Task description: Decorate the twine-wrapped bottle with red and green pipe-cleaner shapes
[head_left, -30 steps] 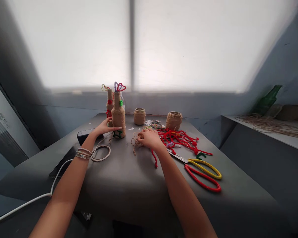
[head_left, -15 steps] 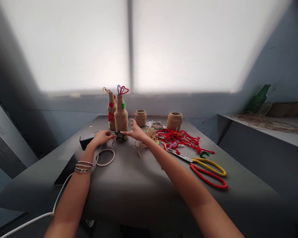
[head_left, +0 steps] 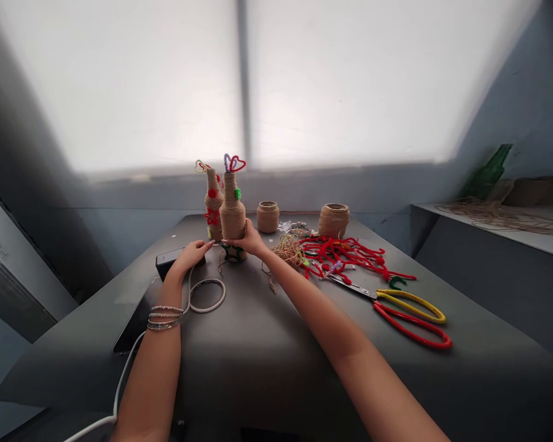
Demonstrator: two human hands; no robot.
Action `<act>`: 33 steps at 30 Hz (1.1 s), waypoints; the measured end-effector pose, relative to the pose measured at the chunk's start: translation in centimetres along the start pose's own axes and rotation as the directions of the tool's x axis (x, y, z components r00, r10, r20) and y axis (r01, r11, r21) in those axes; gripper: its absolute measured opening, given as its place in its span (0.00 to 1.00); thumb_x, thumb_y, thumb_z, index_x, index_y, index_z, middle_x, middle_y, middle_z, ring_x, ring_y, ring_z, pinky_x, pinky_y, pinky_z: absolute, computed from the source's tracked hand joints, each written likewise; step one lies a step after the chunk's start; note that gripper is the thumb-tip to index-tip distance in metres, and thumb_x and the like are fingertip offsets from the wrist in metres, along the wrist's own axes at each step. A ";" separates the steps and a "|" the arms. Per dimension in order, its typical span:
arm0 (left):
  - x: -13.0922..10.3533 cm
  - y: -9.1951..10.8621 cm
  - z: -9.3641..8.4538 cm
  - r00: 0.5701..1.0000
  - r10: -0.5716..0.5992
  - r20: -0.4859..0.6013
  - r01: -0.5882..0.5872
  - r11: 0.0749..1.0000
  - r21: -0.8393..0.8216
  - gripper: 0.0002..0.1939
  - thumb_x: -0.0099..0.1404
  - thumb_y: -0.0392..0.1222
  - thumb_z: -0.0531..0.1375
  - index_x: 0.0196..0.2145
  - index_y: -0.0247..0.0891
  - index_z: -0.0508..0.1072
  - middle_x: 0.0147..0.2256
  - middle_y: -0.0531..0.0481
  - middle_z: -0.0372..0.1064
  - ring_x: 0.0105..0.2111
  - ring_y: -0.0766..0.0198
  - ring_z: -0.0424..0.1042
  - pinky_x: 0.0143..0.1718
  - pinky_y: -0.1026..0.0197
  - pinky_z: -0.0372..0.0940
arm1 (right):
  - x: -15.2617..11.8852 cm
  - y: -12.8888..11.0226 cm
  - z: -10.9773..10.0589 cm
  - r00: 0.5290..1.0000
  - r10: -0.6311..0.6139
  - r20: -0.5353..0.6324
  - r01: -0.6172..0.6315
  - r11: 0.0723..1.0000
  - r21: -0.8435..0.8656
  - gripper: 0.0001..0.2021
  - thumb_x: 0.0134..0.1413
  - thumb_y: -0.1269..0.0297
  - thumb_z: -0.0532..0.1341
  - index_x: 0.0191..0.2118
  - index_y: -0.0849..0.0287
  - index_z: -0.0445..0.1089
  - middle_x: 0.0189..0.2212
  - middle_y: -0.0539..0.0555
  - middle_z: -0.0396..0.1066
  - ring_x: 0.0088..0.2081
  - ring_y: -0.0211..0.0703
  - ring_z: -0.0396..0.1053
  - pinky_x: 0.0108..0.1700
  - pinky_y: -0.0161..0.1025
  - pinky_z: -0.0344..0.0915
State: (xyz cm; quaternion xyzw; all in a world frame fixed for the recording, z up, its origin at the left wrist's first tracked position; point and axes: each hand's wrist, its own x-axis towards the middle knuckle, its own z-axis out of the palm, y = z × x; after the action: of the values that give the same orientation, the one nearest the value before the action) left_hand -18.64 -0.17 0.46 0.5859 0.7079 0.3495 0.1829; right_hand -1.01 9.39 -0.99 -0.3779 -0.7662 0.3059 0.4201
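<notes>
A twine-wrapped bottle stands upright on the grey table. It carries a green pom-pom, a dark green star outline near its base, and purple and red pipe-cleaner loops at its mouth. My right hand is wrapped round its lower part, thumb in front, other fingers partly hidden behind. Just left of the bottle, my left hand pinches thumb and fingertips together; what is between them is too small to make out. Behind stands a second twine-wrapped bottle with a red star.
Two twine-wrapped jars stand farther back. To the right lie tangled twine, red pipe cleaners and large scissors. A black box, a dark tablet-like slab and a looped white cable lie left.
My right hand has closed round the lower bottle, where its fingers were spread beside it. My left hand stays close by, pinched. The whole view has shifted slightly.
</notes>
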 end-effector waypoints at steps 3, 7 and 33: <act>0.0 -0.3 -1.1 1.000 -0.022 0.007 0.022 0.993 -0.119 0.17 0.51 0.55 0.53 0.17 0.41 0.55 0.19 0.56 0.50 0.23 0.65 0.53 0.28 0.60 0.51 | -0.2 -0.2 0.2 0.999 0.023 -0.045 -0.024 0.999 -0.027 0.43 0.31 0.50 0.70 0.55 0.57 0.53 0.51 0.58 0.68 0.52 0.49 0.66 0.49 0.42 0.63; -1.0 -0.3 -2.5 0.993 -0.016 0.116 0.032 0.991 -0.133 0.16 0.48 0.51 0.56 0.15 0.40 0.56 0.18 0.55 0.51 0.22 0.65 0.53 0.28 0.60 0.51 | 0.2 -0.6 0.6 0.995 0.060 -0.076 -0.064 0.997 -0.054 0.43 0.33 0.51 0.70 0.56 0.55 0.53 0.51 0.57 0.68 0.52 0.49 0.66 0.49 0.43 0.63; -1.3 -0.9 -1.4 0.900 -0.011 0.435 -0.019 0.998 0.066 0.30 0.48 0.71 0.58 0.17 0.37 0.64 0.19 0.51 0.63 0.21 0.65 0.59 0.24 0.63 0.51 | 1.7 -4.2 7.0 0.954 0.220 -0.205 -0.260 0.946 -0.193 0.41 0.41 0.47 0.65 0.58 0.58 0.49 0.56 0.63 0.57 0.53 0.55 0.65 0.51 0.49 0.63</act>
State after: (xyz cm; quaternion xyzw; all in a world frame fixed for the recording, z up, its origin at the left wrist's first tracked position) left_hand -19.86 -1.92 0.63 0.6565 0.6595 0.1858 0.3153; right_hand -9.06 7.52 -0.17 -0.5386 -0.7018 0.2335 0.4036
